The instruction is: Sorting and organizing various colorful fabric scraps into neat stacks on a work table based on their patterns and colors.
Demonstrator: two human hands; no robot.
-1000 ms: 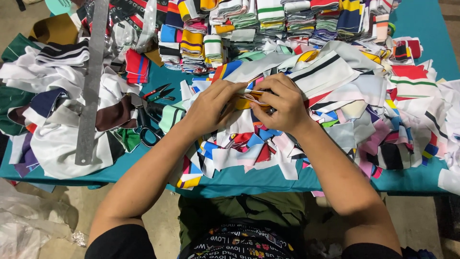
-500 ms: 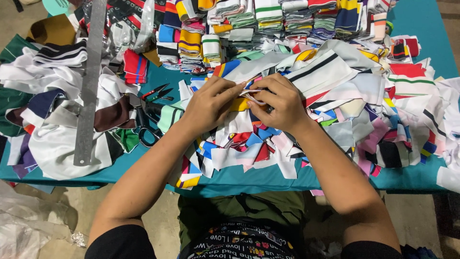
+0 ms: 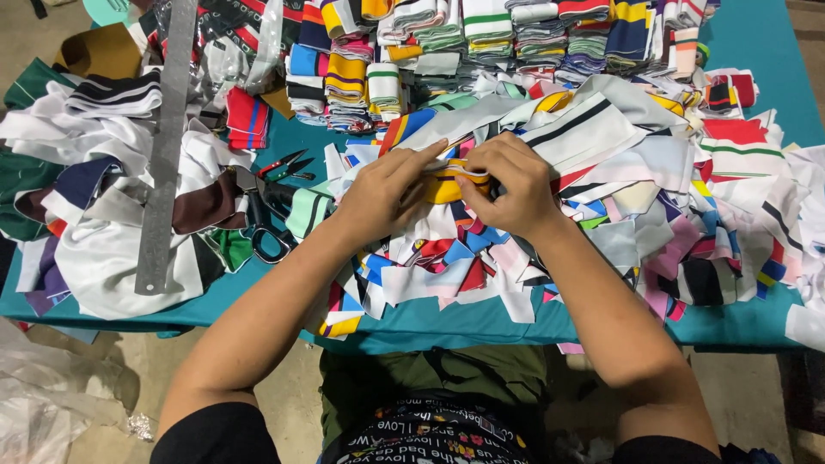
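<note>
My left hand (image 3: 391, 189) and my right hand (image 3: 505, 185) meet over a heap of small colourful fabric scraps (image 3: 447, 266) in the middle of a teal table (image 3: 430, 325). Between their fingers both pinch a folded yellow knit piece with a white stripe (image 3: 449, 183). The left fingers lie along its top edge, while the right thumb and fingers clamp its right end. Striped collar pieces spread out to the right of the hands.
Black-handled scissors (image 3: 266, 219) and small red snips (image 3: 288, 163) lie left of my left hand. A long metal ruler (image 3: 168, 146) rests on white and dark fabric at the left. Stacks of folded striped ribbing (image 3: 481, 34) line the far edge. Plastic wrap lies on the floor at lower left.
Both hands have shifted slightly toward the far side, still working the yellow piece between the fingers. Nothing else on the table has moved.
</note>
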